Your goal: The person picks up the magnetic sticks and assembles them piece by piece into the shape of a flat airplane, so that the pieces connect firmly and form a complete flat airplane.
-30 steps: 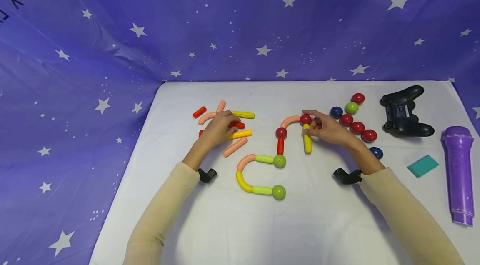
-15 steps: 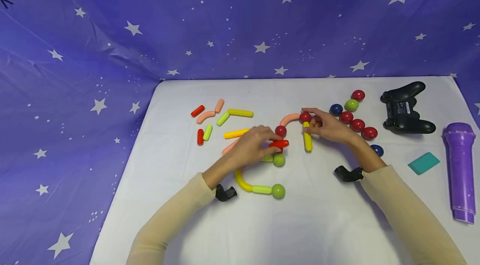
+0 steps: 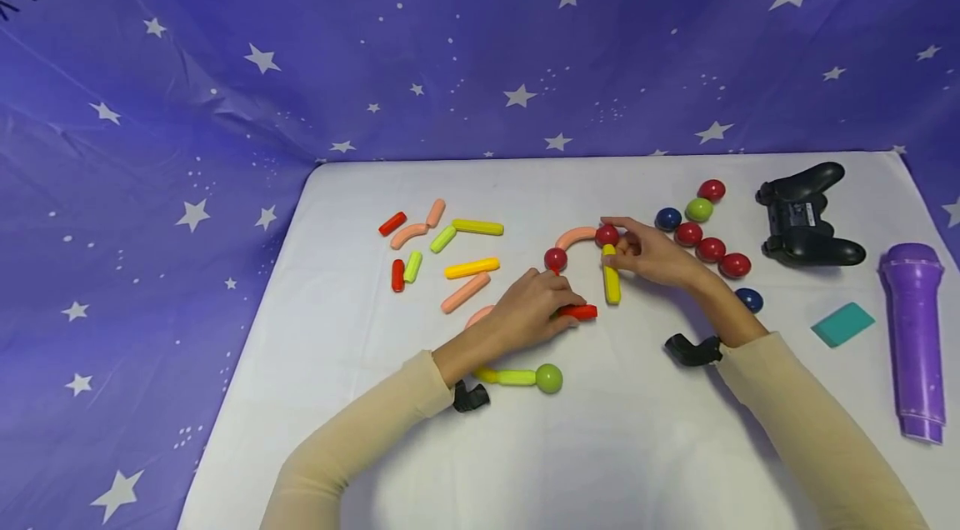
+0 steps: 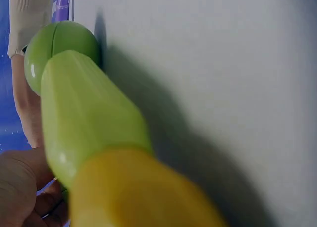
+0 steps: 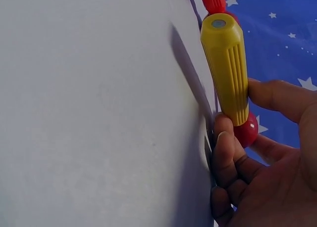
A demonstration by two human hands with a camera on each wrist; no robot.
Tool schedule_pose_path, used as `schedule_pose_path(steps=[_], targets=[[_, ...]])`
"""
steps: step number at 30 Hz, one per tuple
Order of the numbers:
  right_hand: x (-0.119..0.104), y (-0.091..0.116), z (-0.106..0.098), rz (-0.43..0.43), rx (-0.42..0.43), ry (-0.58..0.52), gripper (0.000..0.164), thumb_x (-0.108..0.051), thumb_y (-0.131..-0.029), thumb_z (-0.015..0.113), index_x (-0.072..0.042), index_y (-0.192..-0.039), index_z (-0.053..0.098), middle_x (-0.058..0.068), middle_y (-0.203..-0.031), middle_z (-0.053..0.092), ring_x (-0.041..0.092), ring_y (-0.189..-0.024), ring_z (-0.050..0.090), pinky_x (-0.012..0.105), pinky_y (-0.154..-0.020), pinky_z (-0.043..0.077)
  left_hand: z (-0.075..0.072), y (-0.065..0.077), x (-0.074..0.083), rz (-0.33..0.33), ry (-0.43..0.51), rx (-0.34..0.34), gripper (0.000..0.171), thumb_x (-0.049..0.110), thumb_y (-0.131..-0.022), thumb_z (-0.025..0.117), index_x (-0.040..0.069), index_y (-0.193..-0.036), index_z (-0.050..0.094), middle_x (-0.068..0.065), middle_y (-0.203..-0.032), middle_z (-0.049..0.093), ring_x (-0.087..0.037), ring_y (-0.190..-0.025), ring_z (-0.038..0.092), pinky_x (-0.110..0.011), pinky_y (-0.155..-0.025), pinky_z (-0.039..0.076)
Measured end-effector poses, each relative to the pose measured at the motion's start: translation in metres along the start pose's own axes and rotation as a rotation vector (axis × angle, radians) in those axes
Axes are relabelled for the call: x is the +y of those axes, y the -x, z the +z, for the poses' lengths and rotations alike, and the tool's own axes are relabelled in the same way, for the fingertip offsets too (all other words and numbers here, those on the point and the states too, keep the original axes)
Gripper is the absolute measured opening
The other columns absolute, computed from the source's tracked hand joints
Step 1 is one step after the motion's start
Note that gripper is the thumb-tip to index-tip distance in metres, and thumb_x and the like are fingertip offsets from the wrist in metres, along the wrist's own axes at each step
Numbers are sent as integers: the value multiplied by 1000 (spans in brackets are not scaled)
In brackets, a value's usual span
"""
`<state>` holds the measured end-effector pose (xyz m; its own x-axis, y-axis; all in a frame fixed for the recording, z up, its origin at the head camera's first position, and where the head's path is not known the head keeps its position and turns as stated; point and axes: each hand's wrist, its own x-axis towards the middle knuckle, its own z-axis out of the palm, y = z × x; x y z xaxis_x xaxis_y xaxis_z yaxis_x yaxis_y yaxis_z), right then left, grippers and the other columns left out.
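My left hand (image 3: 528, 309) grips a short red magnetic stick (image 3: 580, 312), whose end pokes out beyond the fingertips. Under that hand, part of a chain of sticks and balls is hidden. Its lower end shows a light green stick (image 4: 89, 113) joined to a green ball (image 3: 549, 378) and a yellow curved stick (image 4: 133, 192). My right hand (image 3: 648, 255) pinches a yellow magnetic stick (image 5: 228, 73), with a metal disc at its free end. The stick's other end meets a red ball (image 3: 607, 235). From there a pink curved stick (image 3: 576, 237) leads to another red ball (image 3: 555, 259).
Several loose sticks, including an orange-yellow one (image 3: 472, 267), lie at the left. Right of the right hand are several loose balls, such as a blue ball (image 3: 668, 219). Beyond them lie a black game controller (image 3: 806, 217), a teal block (image 3: 843, 324) and a purple microphone-shaped object (image 3: 912, 338).
My left hand has picked up the red stick from the loose sticks and carried it right, then slightly toward me, over the chain. My right hand keeps its hold on the yellow stick.
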<state>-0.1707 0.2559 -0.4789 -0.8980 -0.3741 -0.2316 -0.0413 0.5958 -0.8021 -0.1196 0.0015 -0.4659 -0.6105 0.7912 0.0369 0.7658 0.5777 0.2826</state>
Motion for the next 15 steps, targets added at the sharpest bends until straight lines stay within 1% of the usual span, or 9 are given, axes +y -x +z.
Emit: schedule_pose_path(steps=[6,11,13,15], targets=[[-1,2,3,-1,23,34,72,-19,-91,69,-3,-151,32,12,-92,55,22,-80,48,25,-65,41,0,0,-1,21,14,7,28,34,-90,71,21,-115,73,7,-100,67,-9,-93,56,-26,-83,40],[-4,5,8,-18,64,100,74,-18,-92,68,-4,-153,28,12,-91,54,22,-77,48,25,-62,42,-1,0,-1,10,23,-8,30,35,-90,71,21,-116,72,7,-101,67,-9,-94,56,-25,-83,40],[-6,9,9,-21,104,146,74,-19,-92,68,-5,-153,28,11,-90,55,21,-76,49,26,-62,42,-1,1,-2,3,32,-16,31,35,-90,71,21,-117,72,7,-102,67,-9,-95,56,-25,-84,40],[-10,15,9,-41,181,199,69,-20,-92,68,-5,-150,34,10,-89,56,22,-76,49,29,-63,43,-2,1,-2,0,41,-22,31,34,-89,72,20,-118,71,6,-103,68,-9,-96,56,-25,-84,40]])
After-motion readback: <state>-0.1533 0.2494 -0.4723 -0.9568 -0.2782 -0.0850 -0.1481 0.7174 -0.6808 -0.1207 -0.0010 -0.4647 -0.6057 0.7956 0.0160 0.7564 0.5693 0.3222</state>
